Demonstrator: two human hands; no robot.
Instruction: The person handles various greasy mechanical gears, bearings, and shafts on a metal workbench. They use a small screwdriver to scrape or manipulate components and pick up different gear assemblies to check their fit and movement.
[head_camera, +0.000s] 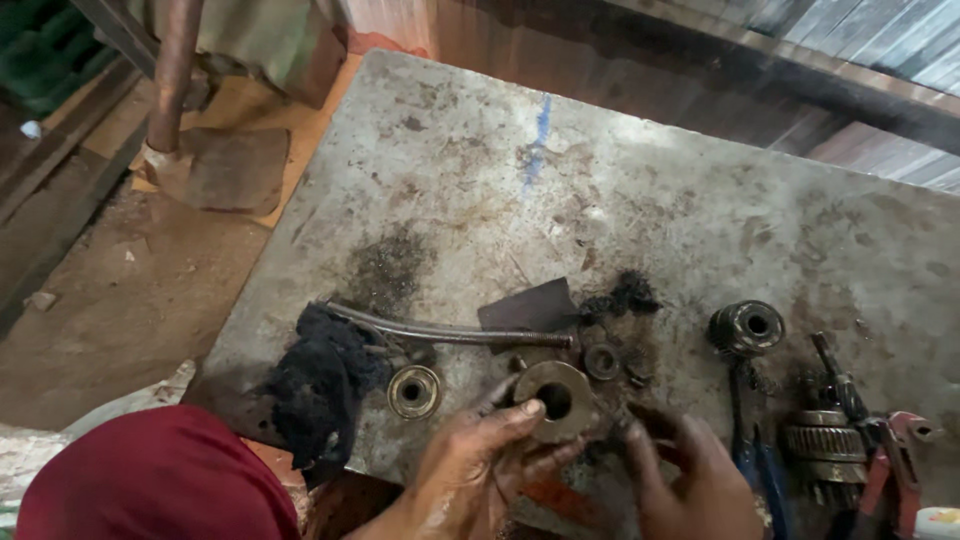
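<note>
The left hand is pinching a round greasy metal ring; the right hand, fingers curled, is touching its edge; other parts are lying loose beyond.

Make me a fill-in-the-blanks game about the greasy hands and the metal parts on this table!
1. The left hand holds a round metal ring with a ____ in its middle.
2. The greasy rag beside the small bearing is ____ in colour.
3. The bent metal rod lies on the ____ table.
4. The right hand is ____ of the ring.

Missing words: hole; black; metal; right
</note>
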